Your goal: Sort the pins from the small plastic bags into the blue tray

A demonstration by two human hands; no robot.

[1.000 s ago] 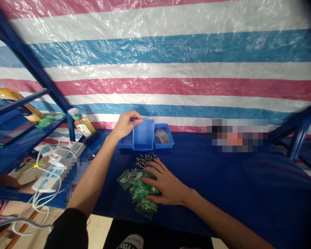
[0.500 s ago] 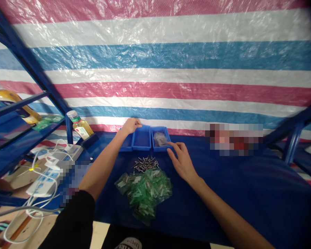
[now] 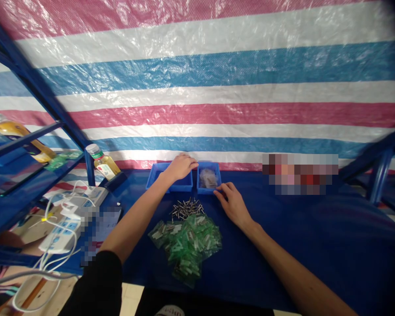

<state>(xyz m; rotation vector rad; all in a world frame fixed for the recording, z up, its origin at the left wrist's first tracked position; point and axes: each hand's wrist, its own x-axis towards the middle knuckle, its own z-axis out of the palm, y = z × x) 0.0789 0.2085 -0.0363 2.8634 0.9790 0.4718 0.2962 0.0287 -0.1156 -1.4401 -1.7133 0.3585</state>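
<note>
Three shallow blue trays stand in a row at the back of the blue table. My left hand (image 3: 181,167) reaches over the middle tray (image 3: 181,188), its fingers bent together at the far corner beside the right tray (image 3: 206,192). That right tray holds a clump of clear plastic bags (image 3: 208,178). My right hand (image 3: 233,202) has its thumb and fingers closed on the near right corner of the same tray. Part of the left tray (image 3: 154,175) is behind my left forearm. Nearer me lie loose metal pins (image 3: 187,209) and a heap of green packets (image 3: 189,243).
A bottle of yellow drink (image 3: 105,164) stands at the back left, near white power strips (image 3: 61,235) with cables. On the left shelf leans an orange bottle (image 3: 28,138). A striped sheet (image 3: 217,114) hangs behind. A blurred patch (image 3: 299,173) is at the back right.
My left hand has moved right, from between the left and middle trays to the right tray's far corner. My right fingers have closed on its near corner. A gap now shows beside that tray.
</note>
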